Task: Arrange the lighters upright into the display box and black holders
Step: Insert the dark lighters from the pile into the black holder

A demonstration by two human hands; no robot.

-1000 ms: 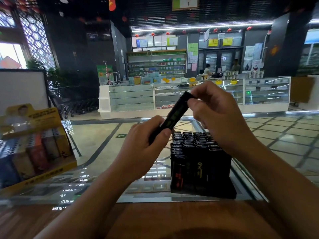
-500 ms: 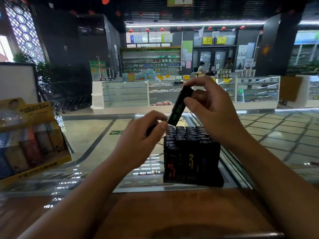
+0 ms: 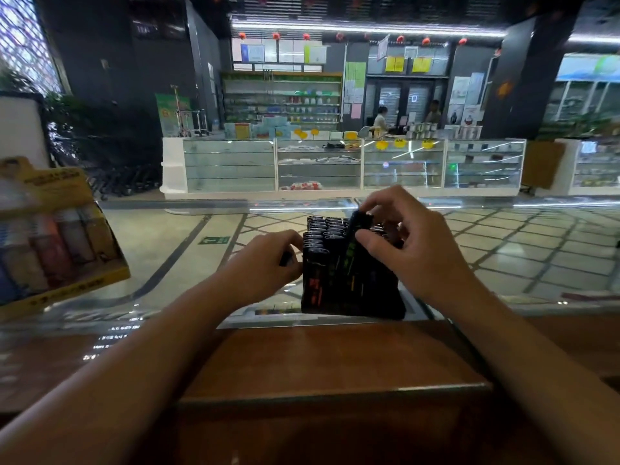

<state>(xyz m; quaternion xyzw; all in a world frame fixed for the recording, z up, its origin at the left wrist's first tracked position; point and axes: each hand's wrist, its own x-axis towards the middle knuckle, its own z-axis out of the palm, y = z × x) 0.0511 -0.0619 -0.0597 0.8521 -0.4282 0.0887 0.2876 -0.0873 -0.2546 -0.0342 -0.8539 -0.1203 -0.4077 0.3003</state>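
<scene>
Right hand (image 3: 412,243) grip pinches black lighter (image 3: 356,231) over black holder (image 3: 349,283), bench centre. Left hand (image 3: 268,263), fingers curled on small dark object, at holder's 9 o'clock. Lower lighter plumb into free slot.

Holder (image 3: 352,297) full of upright lighters sits center frame on glass counter (image 3: 503,263), just behind wood ledge (image 3: 328,364) at bottom center. Left hand (image 3: 261,266) touches holder's left side; right hand (image 3: 409,243) over its top right, pinching one lighter (image 3: 356,229) that sticks up above the rest, near middle of the rows. Display box (image 3: 67,250) w/ lighters at left edge, mid-height, well apart from holder, also on the glass. Shop counters (image 3: 335,162) across upper middle, behind; shelves (image 3: 281,95) further back, above them.
</scene>
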